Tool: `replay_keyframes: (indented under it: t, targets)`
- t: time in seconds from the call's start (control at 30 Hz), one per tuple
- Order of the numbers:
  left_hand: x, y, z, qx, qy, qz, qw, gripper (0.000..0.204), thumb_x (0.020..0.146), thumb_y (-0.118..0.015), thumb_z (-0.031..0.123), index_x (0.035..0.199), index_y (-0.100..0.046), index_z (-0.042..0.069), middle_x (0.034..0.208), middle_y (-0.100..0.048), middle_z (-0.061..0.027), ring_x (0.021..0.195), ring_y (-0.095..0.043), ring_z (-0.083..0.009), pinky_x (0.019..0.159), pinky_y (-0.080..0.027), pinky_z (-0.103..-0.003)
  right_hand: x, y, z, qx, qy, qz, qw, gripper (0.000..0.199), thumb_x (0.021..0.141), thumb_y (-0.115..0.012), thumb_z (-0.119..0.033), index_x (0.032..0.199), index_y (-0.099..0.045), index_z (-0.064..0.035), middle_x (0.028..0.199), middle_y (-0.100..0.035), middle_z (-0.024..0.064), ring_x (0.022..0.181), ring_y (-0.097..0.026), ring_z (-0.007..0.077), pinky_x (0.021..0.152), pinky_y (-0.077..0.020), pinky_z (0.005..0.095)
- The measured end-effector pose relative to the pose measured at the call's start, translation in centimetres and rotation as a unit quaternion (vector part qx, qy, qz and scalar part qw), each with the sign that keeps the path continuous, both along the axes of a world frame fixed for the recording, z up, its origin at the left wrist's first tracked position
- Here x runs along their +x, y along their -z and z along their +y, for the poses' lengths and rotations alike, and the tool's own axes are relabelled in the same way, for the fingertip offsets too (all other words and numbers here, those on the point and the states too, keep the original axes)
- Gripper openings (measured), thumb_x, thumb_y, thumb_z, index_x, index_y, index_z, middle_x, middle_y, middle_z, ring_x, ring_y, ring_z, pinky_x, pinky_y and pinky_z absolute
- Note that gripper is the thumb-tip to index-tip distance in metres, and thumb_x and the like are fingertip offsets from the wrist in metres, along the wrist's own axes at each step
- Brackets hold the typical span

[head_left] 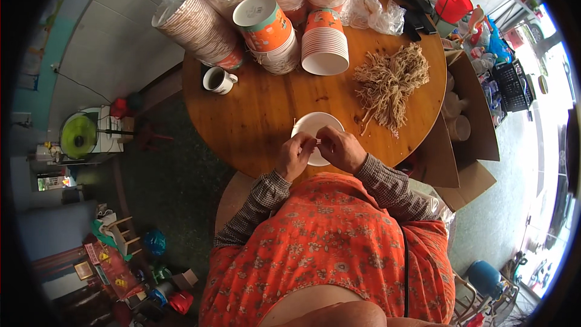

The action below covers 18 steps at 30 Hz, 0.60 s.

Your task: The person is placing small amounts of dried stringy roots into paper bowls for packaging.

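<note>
A white paper tub (311,122) stands on the round wooden table right before me, its inside facing up. Over its near rim my left hand (294,156) and my right hand (343,150) meet with fingertips pinched together. Whatever they pinch is too small and hidden to make out. To the right of the tub lies a loose heap of tan twisted paper cords (393,82). Farther back are a nested stack of orange printed tubs (325,42) with a white opening toward me, and another stack (266,30) with its top tub upside down.
Tall stacks of tubs in clear plastic (196,27) fill the table's back. A mug (219,80) with dark liquid stands at the left edge. Crumpled clear bags (372,12) lie behind the cords. An open cardboard box (478,115) stands right of the table (242,127).
</note>
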State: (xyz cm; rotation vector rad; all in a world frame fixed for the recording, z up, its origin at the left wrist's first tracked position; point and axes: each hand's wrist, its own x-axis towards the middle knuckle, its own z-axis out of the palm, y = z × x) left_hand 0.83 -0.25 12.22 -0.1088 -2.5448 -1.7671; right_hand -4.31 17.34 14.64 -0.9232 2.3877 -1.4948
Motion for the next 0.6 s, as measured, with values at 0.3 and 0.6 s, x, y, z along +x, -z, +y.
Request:
replay_keyframes:
  t: [0.3, 0.6]
  targets:
    - [-1.4, -0.9, 1.0, 0.048, 0.008, 0.031, 0.998, 0.005, 0.088, -0.057, 0.001, 0.092, -0.057, 0.000, 0.080, -0.061, -0.0081, 0.075, -0.063, -0.0164, 0.066, -0.050, -0.027, -1.2, -0.4, 1.3, -0.091, 0.042, -0.053, 0.994, 0.010, 0.080, -0.067, -0.008, 0.089, -0.064, -0.0024, 0.077, -0.059, 0.0078, 0.062, -0.058, 0.0146, 0.059, -0.0478, 0.0278]
    - [-1.4, 3.0, 3.3, -0.069, 0.105, -0.073, 0.989, 0.038, 0.078, -0.071, 0.020, 0.106, -0.053, 0.002, 0.102, -0.056, -0.0151, 0.092, -0.059, -0.0283, 0.078, -0.048, -0.035, -3.8, 1.5, 5.1, -0.118, 0.215, -0.069, 0.967, 0.008, 0.081, -0.064, -0.004, 0.088, -0.063, -0.0002, 0.077, -0.062, 0.0054, 0.070, -0.058, 0.0110, 0.066, -0.0484, 0.0251]
